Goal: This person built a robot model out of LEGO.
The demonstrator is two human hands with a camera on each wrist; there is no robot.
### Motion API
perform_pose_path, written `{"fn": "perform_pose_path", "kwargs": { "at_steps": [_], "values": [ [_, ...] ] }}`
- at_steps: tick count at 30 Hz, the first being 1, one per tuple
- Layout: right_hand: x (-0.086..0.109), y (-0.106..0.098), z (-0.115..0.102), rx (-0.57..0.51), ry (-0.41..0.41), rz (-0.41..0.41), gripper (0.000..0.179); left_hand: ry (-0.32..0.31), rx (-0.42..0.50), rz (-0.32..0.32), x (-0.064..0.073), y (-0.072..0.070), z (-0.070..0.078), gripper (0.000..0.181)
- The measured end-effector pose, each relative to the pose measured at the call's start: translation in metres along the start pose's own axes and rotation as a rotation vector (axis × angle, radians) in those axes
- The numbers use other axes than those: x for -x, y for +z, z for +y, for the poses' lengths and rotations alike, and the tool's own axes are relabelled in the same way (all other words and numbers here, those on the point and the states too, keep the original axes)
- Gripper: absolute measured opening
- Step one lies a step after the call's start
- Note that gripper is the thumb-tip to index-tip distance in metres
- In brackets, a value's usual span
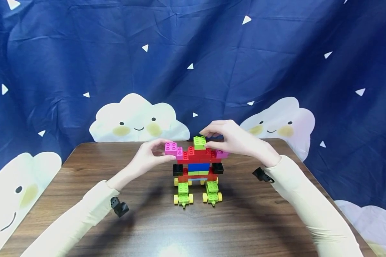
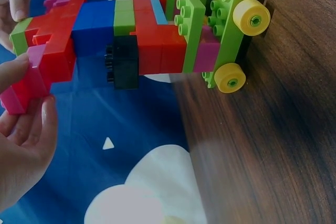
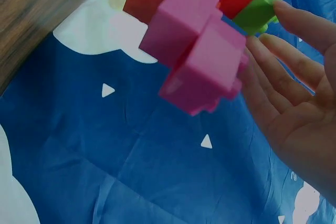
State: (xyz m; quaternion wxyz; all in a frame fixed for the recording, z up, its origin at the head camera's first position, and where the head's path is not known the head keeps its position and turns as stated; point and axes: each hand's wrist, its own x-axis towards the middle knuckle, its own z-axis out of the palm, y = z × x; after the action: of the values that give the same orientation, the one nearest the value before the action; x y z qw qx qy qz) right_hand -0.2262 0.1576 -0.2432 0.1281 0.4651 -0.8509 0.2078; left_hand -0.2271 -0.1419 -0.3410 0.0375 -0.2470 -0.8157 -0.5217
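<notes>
A toy-brick figure stands upright on the table, with red bricks [image 1: 199, 155] across its shoulders and a blue brick [image 1: 198, 167] in its middle. My left hand [image 1: 147, 157] pinches the pink bricks [image 1: 171, 149] at the figure's left end, thumb in front and fingers behind; the left wrist view shows its thumb on a pink face. At the top, my right hand [image 1: 230, 137] holds a lime green brick [image 1: 199, 144] between thumb and fingers. Other pink bricks [image 3: 202, 56] at the right shoulder are partly hidden behind that hand in the head view.
Black bricks [image 1: 177, 169] stick out at the figure's sides. Its feet are lime green wheeled bases [image 1: 183, 194] with yellow wheels [image 1: 220, 196]. The wooden table [image 1: 141, 228] ends at a blue cloth [image 1: 212, 82] printed with clouds and triangles.
</notes>
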Motion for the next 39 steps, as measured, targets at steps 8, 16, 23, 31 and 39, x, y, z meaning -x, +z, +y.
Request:
{"fn": "perform_pose_path", "kwargs": {
  "at_steps": [8,16,23,31,39],
  "values": [
    [0.018,-0.014,0.011,-0.011,0.095,0.081,0.031,-0.009,0.01,-0.003,0.0,0.0,-0.001,0.045],
    [0.048,-0.018,0.04,0.018,0.213,0.161,0.029,-0.012,-0.006,0.004,0.001,0.0,-0.002,0.045],
    [0.081,-0.013,0.073,0.021,0.376,0.165,0.028,-0.013,-0.011,0.006,0.0,0.0,-0.002,0.045],
    [0.131,-0.005,0.12,0.018,0.545,0.125,0.032,-0.013,-0.003,0.004,0.0,-0.001,0.0,0.046],
    [0.18,0.011,0.164,0.053,0.752,-0.023,0.048,-0.013,0.009,0.003,-0.001,-0.002,0.0,0.046]
  ]
}}
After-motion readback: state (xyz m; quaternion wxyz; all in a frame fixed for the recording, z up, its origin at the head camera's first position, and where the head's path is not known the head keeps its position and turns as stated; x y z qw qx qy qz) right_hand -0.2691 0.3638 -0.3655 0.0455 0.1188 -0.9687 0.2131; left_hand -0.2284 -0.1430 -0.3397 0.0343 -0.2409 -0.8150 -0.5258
